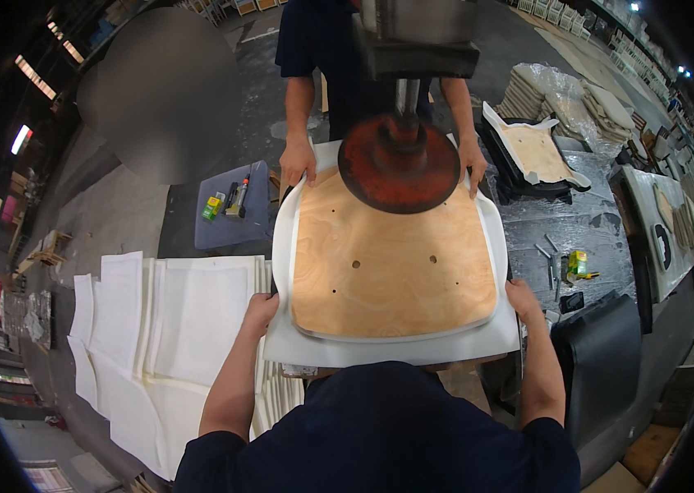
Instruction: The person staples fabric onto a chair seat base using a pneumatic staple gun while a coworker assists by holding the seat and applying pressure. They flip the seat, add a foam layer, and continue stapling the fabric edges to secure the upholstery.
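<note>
A plywood seat board (388,271) with several small holes lies on a white cover sheet (380,349) that sticks out all round it. My left hand (260,312) grips the sheet's left near edge. At the right near corner my right hand (521,297) holds the sheet and board edge. A round rust-red press plate (399,164) on a metal column hangs over the board's far part. Across from me another person holds the far edge with one hand (298,160) and the other hand (472,158).
A stack of white cut sheets (166,329) lies to my left. A grey pad with a tool and a small green box (230,207) sits beyond it. To the right are another seat board on black parts (536,156), a dark bench with small tools (577,267) and a black seat shell (602,361).
</note>
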The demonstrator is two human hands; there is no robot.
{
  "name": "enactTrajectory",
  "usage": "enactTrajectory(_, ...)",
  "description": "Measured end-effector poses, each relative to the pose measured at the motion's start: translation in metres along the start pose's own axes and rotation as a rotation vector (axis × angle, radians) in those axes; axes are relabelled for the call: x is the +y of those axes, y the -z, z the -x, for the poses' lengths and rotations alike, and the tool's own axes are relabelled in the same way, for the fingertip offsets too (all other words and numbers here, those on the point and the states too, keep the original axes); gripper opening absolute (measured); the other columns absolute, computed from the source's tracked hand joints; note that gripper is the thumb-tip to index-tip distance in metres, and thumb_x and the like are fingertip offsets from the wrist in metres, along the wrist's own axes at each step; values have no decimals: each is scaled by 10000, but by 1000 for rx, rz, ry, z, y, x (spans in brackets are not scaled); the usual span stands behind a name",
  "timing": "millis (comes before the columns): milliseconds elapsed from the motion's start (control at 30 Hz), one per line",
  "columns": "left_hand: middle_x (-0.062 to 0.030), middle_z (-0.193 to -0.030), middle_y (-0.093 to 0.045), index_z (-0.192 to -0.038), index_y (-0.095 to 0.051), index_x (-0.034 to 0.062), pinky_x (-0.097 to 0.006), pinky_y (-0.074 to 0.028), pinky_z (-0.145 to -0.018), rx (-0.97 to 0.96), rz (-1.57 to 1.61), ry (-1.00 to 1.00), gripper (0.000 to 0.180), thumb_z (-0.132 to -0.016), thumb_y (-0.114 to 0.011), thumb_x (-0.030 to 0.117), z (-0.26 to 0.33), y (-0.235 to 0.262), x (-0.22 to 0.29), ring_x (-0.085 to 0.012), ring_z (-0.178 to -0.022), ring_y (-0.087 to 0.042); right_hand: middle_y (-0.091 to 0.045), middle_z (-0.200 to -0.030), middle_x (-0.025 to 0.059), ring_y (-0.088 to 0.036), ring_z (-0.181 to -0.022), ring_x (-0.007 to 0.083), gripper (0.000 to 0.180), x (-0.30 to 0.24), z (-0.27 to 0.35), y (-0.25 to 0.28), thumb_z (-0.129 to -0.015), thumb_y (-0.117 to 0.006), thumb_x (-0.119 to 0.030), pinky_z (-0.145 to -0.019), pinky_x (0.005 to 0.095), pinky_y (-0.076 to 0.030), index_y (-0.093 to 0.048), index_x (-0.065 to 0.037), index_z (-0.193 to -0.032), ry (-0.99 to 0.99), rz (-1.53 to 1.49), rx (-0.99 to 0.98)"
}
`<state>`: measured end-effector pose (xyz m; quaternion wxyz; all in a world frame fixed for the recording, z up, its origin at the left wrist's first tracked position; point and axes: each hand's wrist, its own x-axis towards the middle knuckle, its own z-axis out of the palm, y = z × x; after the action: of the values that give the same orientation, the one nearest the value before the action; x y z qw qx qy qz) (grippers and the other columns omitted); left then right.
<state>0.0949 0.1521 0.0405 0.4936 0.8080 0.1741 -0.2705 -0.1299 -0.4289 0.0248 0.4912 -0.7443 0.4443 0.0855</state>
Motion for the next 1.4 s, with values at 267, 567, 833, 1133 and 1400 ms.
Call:
enactTrajectory(267,-314,-834,-749,-893,-775,-121,-504,-576,-764,63,-391,-176,589,-968,-701,458,-13,3,-5,-424,-812,-772,-802,-1068,247,-772,-978,343,506,16,-7,-4,-1065,-596,-352,-880,445,-571,-764,112,-1178,158,16,212)
enactTrajectory(567,-369,-942,-731,-944,-790,-77,-564,-577,-873,181,-384,-297,519,-1011,-610,405,-6,-12,-10,-534,-954,-739,-781,-1002,292,-760,-986,409,505,25,-14,-2,-1069,-571,-337,-899,469,-554,-761,126,-1129,150,58,262)
enactTrajectory(833,-342,-950,-741,-926,-797,-49,-600,-561,-875,256,-486,-355,455,-1040,-572,330,6,-22,-8,-541,-949,-728,-754,-917,350,-760,-918,509,483,8,8,-21,-1080,-585,-335,-854,542,-549,-776,104,-1024,216,174,365)
enactTrajectory(1133,-332,-929,-742,-908,-769,-53,-624,-560,-856,361,-528,-433,429,-1058,-578,300,3,-30,-15,-551,-919,-723,-723,-948,375,-708,-959,579,512,7,10,-28,-1091,-556,-347,-858,593,-540,-751,110,-967,314,313,469)
enactTrajectory(1400,-322,-932,-746,-951,-778,-28,-626,-546,-855,362,-590,-473,450,-1107,-554,330,-1,-25,-19,-539,-920,-720,-705,-1004,413,-688,-1028,599,524,9,7,-30,-1109,-519,-336,-890,596,-528,-744,131,-1031,350,379,387)
